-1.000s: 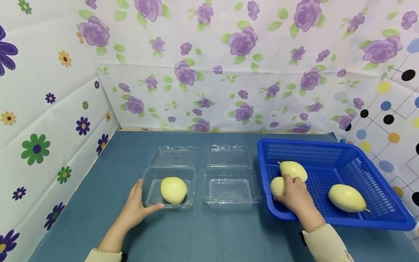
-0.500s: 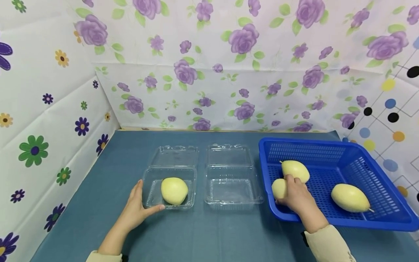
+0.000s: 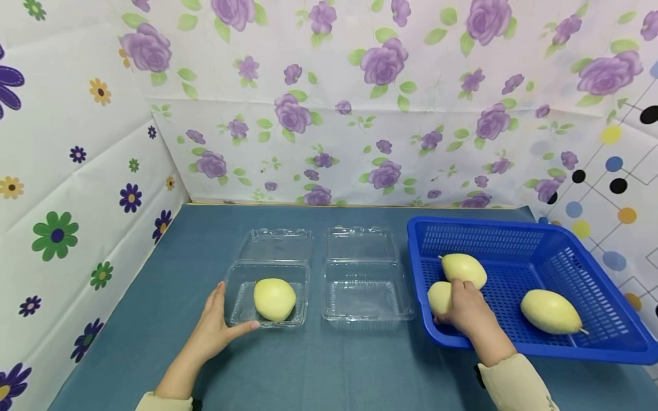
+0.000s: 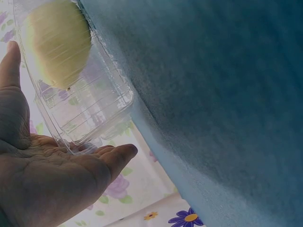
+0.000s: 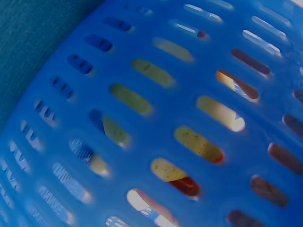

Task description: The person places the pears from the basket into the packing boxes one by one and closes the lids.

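My left hand [image 3: 208, 331] lies at the front left corner of a clear plastic clamshell box [image 3: 241, 311], its thumb and straight fingers spread along the walls. A pale yellow melon [image 3: 275, 299] sits in that box; the left wrist view shows the melon [image 4: 59, 45] through the plastic above my palm [image 4: 52, 179]. On the right, my right hand [image 3: 469, 308] reaches into a blue basket [image 3: 606, 348] and grips a melon [image 3: 439, 298], partly covered by the fingers. Behind it lies another melon [image 3: 464, 270]. The right wrist view mostly shows the slotted basket wall [image 5: 161, 113], hiding most of the grip.
A second open clamshell box [image 3: 365, 291] stands between the first box and the basket, with nothing in it. One more melon [image 3: 551, 311] lies in the basket's right part. Flowered sheets [image 3: 329, 142] border the blue-green table [image 3: 329, 371] at the back and sides.
The head view has shifted slightly. Both hands, the boxes and the melons keep nearly the same places, with my right hand still at the same melon.
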A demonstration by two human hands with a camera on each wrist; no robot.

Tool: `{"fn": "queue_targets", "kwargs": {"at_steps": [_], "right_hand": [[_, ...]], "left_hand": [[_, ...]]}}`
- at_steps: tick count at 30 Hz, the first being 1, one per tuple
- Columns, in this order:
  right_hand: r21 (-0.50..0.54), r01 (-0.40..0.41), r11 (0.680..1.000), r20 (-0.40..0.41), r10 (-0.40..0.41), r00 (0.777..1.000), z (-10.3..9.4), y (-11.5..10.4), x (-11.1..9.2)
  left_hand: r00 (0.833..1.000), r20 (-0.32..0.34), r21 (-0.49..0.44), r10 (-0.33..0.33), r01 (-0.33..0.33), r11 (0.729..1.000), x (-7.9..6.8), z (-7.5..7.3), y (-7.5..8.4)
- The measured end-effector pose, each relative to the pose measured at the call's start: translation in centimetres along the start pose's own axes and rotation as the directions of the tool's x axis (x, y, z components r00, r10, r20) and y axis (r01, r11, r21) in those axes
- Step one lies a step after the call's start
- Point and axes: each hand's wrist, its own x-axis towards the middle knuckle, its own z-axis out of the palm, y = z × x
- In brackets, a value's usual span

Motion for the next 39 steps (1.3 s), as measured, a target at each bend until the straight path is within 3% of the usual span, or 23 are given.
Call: {"fn": "queue_targets", "kwargs": {"at_steps": [9,24,39], "right_hand": [[-0.022,-0.012,1.0,0.003,0.012,1.0,-0.1,-0.11,-0.4],[-0.012,-0.008,1.0,-0.02,0.008,1.0,-0.42,-0.33,-0.44],[0.016,0.015,1.0,-0.143,-0.013,0.99,-0.63,-0.36,-0.51]], "left_hand": [[0.999,0.034,-0.015,-0.031,0.032,0.999,-0.04,-0.24,0.35],[0.999,0.023,-0.015,-0.031,0.032,0.999,-0.02,-0.23,0.15],[0.998,0.031,-0.017,-0.051,0.051,0.999,0.05,-0.13,0.23]]}}
